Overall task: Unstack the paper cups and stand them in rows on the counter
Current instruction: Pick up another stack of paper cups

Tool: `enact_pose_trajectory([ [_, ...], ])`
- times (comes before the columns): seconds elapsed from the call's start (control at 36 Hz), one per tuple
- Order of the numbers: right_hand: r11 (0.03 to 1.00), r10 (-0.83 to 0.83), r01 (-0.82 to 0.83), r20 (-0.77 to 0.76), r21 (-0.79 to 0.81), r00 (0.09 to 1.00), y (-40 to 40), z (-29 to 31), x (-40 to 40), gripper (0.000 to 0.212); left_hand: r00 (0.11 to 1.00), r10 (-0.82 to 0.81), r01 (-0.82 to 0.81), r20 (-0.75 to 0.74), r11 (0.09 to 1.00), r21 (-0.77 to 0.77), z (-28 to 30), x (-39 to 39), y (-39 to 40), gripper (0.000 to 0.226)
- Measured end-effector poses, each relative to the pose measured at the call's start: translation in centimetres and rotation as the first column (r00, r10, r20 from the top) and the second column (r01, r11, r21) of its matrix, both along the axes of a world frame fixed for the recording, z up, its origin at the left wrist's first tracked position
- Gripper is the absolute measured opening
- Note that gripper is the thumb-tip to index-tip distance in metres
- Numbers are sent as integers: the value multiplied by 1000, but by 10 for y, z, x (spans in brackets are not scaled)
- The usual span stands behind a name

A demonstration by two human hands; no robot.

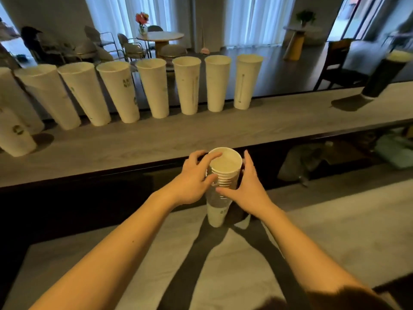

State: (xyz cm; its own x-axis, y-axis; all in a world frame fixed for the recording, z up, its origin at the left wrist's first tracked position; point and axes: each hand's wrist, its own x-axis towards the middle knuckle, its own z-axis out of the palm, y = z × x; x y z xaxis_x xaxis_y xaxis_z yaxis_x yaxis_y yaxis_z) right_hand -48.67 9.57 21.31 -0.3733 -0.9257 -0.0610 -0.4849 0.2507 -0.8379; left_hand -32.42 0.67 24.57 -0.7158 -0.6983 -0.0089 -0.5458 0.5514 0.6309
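A stack of white paper cups (220, 198) stands upright on the lower work surface (312, 231) in front of me. My left hand (193, 177) curls round the rims at the top of the stack from the left. My right hand (248, 186) holds the stack from the right, thumb across its front below the rims. On the raised counter (223, 135) beyond, several single white cups (188, 86) stand upright in a row along the far edge. One more cup (14, 133) stands nearer, at the far left.
A tall dark cup (384, 74) stands on the counter at the far right. Behind the counter is a room with chairs, a round table (159, 36) with a flower vase, and curtains. Under the counter at right lie bags and bundles (395, 151).
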Motion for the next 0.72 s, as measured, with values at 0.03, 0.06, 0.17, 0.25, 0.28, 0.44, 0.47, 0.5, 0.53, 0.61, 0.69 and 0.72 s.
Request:
enact_pose_trajectory([
  [0.03, 1000, 16, -16, 37, 14, 999, 2, -8, -3, 132, 1000, 8, -8, 5, 1000, 6, -5, -4, 1, 51],
  [0.06, 999, 29, -30, 62, 25, 998, 3, -15, -6, 131, 1000, 11, -11, 7, 1000, 17, -8, -6, 1, 47],
  [0.17, 997, 69, -74, 125, 31, 990, 6, -34, -10, 122, 998, 24, -25, -59, 1000, -14, -13, -12, 6, 19],
  [0.25, 997, 73, -75, 129, 14, 989, 4, -38, -5, 116, 995, 38, -48, -93, 993, -104, -14, -14, 10, 15],
  [0.28, 998, 67, -68, 132, 5, 989, 3, -39, -4, 115, 994, 43, -56, -100, 991, -123, -14, -14, 11, 15],
  [0.44, 988, 152, -151, 148, -17, 977, -6, -26, -3, 128, 975, 115, -135, -188, 986, -96, 6, 1, 15, 19],
  [0.47, 983, 186, -183, 167, -32, 968, -8, -20, -2, 132, 969, 126, -144, -213, 987, -74, 15, 6, 16, 17],
  [0.5, 977, 213, -206, 190, -57, 958, -10, -13, 0, 133, 962, 135, -151, -238, 987, -49, 25, 11, 16, 14],
  [0.53, 973, 228, -213, 208, -93, 951, -13, -6, 3, 132, 954, 145, -155, -262, 988, -16, 36, 17, 17, 11],
  [0.61, 960, 247, -205, 227, -192, 942, -20, 18, 17, 113, 922, 196, -167, -335, 979, 116, 65, 34, 16, 5],
  [0.69, 938, 290, -234, 211, -255, 934, -31, 38, 39, 98, 914, 204, -151, -352, 973, 173, 87, 59, 9, 6],
  [0.72, 930, 305, -246, 199, -274, 931, -35, 43, 48, 96, 920, 196, -145, -340, 975, 170, 94, 69, 6, 5],
])
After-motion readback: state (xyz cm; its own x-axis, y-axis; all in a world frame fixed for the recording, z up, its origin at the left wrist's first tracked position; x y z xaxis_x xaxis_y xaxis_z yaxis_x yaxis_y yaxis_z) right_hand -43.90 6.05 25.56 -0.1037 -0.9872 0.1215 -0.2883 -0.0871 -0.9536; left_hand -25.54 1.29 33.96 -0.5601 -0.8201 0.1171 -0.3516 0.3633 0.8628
